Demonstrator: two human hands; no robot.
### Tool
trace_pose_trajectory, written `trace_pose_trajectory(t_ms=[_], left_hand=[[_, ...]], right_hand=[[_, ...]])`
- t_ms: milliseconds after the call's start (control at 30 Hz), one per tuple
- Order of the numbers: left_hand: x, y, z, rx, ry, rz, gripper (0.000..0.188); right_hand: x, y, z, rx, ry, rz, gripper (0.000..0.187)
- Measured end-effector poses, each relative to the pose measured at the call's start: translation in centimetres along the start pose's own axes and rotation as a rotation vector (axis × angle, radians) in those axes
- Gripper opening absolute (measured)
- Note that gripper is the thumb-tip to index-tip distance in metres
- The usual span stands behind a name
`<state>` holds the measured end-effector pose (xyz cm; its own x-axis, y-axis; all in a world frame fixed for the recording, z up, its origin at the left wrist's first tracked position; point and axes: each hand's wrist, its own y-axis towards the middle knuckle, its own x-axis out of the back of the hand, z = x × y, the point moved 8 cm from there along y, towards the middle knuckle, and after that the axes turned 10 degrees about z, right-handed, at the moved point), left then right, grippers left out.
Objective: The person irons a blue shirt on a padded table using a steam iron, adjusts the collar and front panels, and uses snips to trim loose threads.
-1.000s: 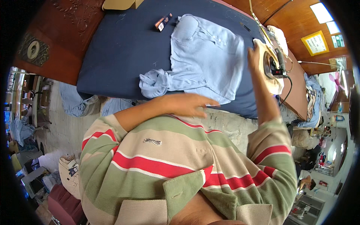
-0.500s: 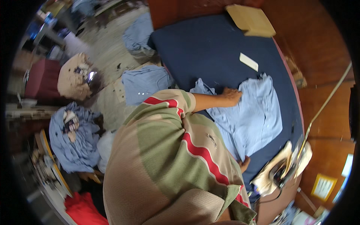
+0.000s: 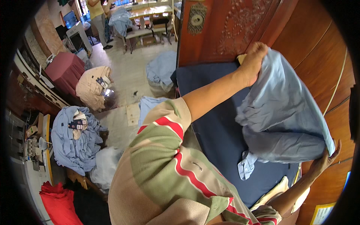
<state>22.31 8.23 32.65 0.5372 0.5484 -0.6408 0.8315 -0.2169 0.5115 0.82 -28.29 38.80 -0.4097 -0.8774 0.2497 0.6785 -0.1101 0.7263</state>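
Note:
A light blue shirt is held up and stretched between my two hands over the dark blue padded table. My left hand is closed on its upper corner at the far side, near the carved wooden door. At the lower right, my right hand grips the other end of the shirt's edge, with some fingers lifted away from the cloth. The body of the shirt hangs in folds, and a cuffed sleeve end dangles onto the table.
A wooden wall stands close on the right, and a carved door at the far end. A cream cloth lies at the table's near right. Blue garments, a beige pile and red cloth are at left. Another person stands far off.
The shirt, lying on the table before, is now lifted and spread in the air. My left hand has risen toward the far end; my right hand has moved out to the right. The view has shifted.

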Motion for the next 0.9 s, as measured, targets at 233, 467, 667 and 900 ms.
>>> trace_pose_trajectory(t_ms=[233,467,667,900], left_hand=[[1.6,-3.4,-5.0,0.001,0.143,-0.045,0.066],[-2.5,-5.7,-15.4,-0.273,0.367,0.248,0.03],[4.6,-3.3,-8.8,0.037,0.585,0.225,0.027],[-1.8,13.0,-4.9,-0.248,0.743,0.589,0.013]], right_hand=[[3.7,-5.4,-11.4,-0.441,-0.521,0.353,0.036],[4.8,-6.0,2.9,-0.215,-0.539,0.068,0.035],[7.8,-8.7,-2.9,-0.386,-0.347,0.117,0.036],[15.2,3.3,-7.0,-0.032,-1.032,-0.149,0.032]])
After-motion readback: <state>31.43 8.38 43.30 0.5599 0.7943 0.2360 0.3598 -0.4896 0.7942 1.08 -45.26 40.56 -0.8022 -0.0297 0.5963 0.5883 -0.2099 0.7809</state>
